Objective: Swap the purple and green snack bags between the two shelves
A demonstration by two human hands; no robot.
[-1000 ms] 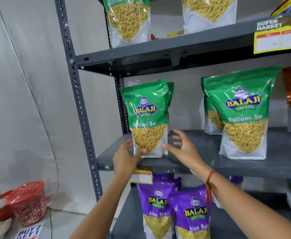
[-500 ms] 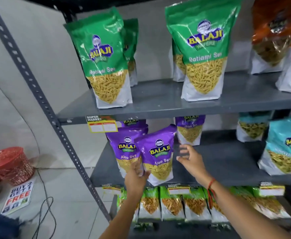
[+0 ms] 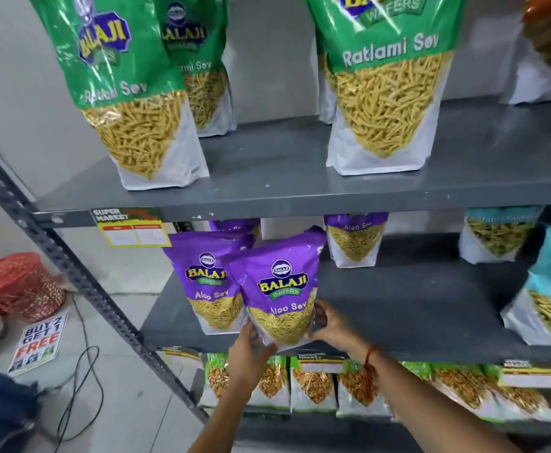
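Observation:
A purple Aloo Sev bag stands tilted at the front of the lower grey shelf. My left hand grips its bottom left corner and my right hand grips its bottom right side. A second purple bag stands just left and behind it, and another purple bag is further back. On the upper grey shelf stand green Ratlami Sev bags: one at the left front, one behind it, one at the right.
Teal bags stand at the right of the lower shelf. Small snack packets fill the shelf below. A slanted metal upright frames the left. On the floor lie a red basket, a "Buy 2 Get 1 Free" sign and a black cable.
My hands left the green bag on the upper shelf, dropped to the lower shelf and closed on the front purple bag. The view tilted down.

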